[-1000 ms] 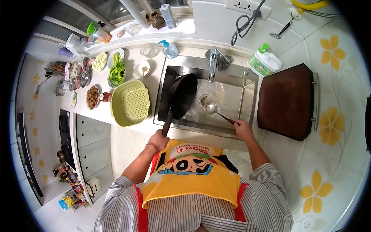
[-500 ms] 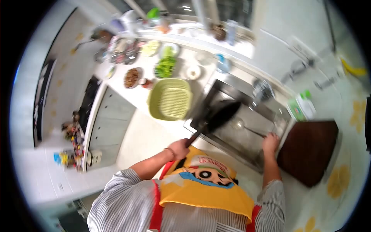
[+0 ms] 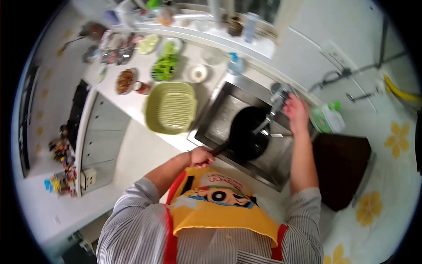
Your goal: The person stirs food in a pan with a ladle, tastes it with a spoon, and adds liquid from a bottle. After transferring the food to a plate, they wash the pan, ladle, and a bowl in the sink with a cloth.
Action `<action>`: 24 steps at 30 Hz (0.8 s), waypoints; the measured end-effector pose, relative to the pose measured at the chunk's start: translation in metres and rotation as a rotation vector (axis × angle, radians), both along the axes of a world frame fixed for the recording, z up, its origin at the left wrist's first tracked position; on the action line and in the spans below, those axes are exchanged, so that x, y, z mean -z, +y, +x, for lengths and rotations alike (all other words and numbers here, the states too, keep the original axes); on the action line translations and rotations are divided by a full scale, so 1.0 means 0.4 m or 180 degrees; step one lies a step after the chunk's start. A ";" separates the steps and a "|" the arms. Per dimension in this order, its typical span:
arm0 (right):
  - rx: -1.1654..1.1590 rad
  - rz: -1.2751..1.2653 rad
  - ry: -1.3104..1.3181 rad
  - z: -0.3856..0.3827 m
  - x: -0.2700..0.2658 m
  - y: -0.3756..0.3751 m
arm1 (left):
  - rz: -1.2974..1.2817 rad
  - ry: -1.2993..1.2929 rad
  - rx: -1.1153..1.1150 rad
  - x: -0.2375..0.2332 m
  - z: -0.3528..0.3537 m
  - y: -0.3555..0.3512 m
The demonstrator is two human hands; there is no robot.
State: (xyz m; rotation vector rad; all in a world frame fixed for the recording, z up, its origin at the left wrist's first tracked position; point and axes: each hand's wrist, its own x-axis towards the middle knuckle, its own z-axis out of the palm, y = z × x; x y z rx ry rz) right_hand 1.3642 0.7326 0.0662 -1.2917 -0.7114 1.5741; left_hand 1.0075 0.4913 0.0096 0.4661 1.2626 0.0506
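Observation:
My left hand [image 3: 202,157] is wrapped round the handle of a black wok [image 3: 249,143], which is held inside the steel sink [image 3: 222,116]. At the sink's back right corner, my right hand [image 3: 297,112] is on the metal faucet [image 3: 278,105], its fingers bent at the lever. The spout points down over the wok, and what looks like a stream of water falls into it. A short piece of a metal utensil [image 3: 277,135] shows beside the wok's right rim; the remainder is hidden.
Left of the sink stands a green draining basket [image 3: 170,110]. Behind it are leafy greens [image 3: 165,68], a bowl of brown food [image 3: 126,81], a small jar [image 3: 141,88] and a white roll [image 3: 198,73]. A dark cutting board [image 3: 340,169] and a white-green bottle [image 3: 327,118] are at right.
The wok has moved right and down into the sink with my left hand on its handle. My right hand has let go of a long-handled utensil and moved up to the faucet.

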 end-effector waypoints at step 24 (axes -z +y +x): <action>0.0037 -0.1882 0.0818 -0.105 0.577 -0.093 | -0.0900 0.0157 -0.0036 0.105 -0.056 0.114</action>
